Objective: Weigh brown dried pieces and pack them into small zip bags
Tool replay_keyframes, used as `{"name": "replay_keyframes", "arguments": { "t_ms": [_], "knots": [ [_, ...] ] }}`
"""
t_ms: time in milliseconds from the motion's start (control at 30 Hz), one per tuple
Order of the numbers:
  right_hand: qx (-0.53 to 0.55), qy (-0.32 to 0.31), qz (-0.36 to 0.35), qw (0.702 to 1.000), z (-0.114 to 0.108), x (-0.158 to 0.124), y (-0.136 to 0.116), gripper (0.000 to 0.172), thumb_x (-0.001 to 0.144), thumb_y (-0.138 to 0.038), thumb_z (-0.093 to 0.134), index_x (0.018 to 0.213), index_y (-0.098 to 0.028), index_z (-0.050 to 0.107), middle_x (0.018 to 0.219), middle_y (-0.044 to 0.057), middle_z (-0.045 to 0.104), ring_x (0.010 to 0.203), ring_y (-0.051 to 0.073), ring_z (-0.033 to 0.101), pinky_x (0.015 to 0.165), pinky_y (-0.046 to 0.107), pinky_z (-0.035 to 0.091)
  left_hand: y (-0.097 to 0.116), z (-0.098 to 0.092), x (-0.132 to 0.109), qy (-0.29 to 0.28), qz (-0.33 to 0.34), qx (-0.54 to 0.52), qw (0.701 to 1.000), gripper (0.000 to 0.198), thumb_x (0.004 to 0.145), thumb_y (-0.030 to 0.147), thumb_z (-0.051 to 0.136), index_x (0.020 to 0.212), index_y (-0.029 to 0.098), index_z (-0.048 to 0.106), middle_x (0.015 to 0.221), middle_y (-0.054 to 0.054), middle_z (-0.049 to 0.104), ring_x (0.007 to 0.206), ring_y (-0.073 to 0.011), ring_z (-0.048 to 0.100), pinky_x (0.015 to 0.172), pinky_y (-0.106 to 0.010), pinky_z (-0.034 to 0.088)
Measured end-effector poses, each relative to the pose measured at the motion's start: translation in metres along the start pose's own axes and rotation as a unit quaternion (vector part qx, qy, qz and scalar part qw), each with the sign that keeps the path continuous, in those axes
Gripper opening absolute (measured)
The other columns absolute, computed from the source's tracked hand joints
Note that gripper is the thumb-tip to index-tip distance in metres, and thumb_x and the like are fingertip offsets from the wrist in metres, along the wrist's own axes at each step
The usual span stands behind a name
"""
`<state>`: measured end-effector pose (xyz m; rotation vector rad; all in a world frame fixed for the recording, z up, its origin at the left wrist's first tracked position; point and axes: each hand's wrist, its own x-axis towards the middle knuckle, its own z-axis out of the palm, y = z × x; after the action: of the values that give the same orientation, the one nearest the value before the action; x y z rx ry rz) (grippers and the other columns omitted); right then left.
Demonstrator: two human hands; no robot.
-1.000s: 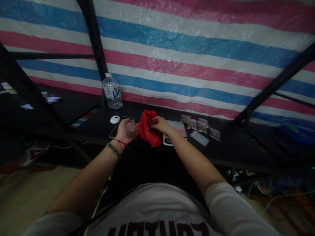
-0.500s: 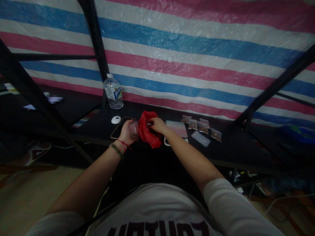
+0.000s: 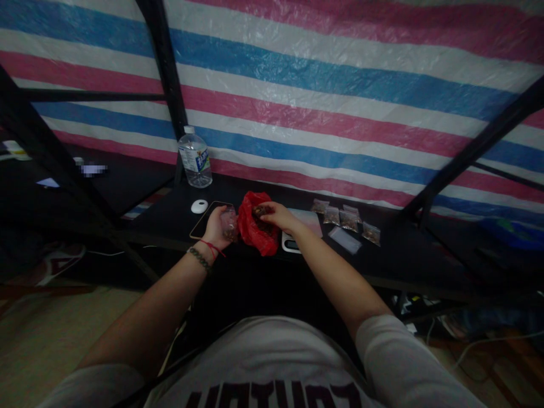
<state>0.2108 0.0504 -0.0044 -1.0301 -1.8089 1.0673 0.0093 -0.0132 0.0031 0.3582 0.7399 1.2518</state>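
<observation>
My left hand [image 3: 216,226] is closed around a small clear plastic bag [image 3: 229,224] that has brown bits at its bottom. Right beside it, the red plastic bag [image 3: 250,229] stands open on the table, with brown loose material inside. The fingers of my right hand [image 3: 274,215] are pinched together over the mouth of the red bag, with brown bits at the fingertips. Under my right forearm lies a flat white digital scale [image 3: 290,245], partly covered. A dark phone [image 3: 199,228] lies behind my left hand.
Several filled clear bags [image 3: 349,221] lie on the right, near a stack of flat bags [image 3: 344,240]. A white mouse-like object [image 3: 199,206] and a large clear bottle [image 3: 196,158] are on the left. Black metal posts [image 3: 165,68] frame the black table against a striped sheet [image 3: 318,107].
My right hand has risen slightly out of the red bag, and brown bits now show at its fingertips. More of the scale's front shows. My left hand stays almost still with the clear bag.
</observation>
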Motion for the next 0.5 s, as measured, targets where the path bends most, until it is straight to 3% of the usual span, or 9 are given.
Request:
{"name": "replay_keyframes", "arguments": {
  "t_ms": [233, 500],
  "knots": [
    [0.018, 0.060, -0.009, 0.998, -0.007, -0.011, -0.007, 0.038, 0.064, -0.012, 0.069, 0.100, -0.016, 0.060, 0.099, 0.002, 0.065, 0.089, 0.015, 0.062, 0.089, 0.034, 0.047, 0.000, 0.006, -0.002, 0.026, 0.055, 0.012, 0.998, 0.024, 0.082, 0.040, 0.046, 0.078, 0.017, 0.053, 0.077, -0.006, 0.064, 0.056, -0.0162, 0.061, 0.048, -0.026, 0.046],
    [-0.005, 0.081, -0.003, 0.997, -0.013, -0.015, -0.009, 0.036, 0.062, -0.009, 0.068, 0.096, -0.015, 0.060, 0.094, 0.002, 0.065, 0.087, 0.015, 0.061, 0.086, 0.032, 0.048, -0.004, 0.006, 0.000, 0.062, 0.096, 0.107, 0.988, 0.023, 0.084, 0.037, 0.050, 0.092, 0.017, 0.055, 0.073, -0.002, 0.060, 0.052, -0.0117, 0.056, 0.048, -0.021, 0.041]
  ]
}}
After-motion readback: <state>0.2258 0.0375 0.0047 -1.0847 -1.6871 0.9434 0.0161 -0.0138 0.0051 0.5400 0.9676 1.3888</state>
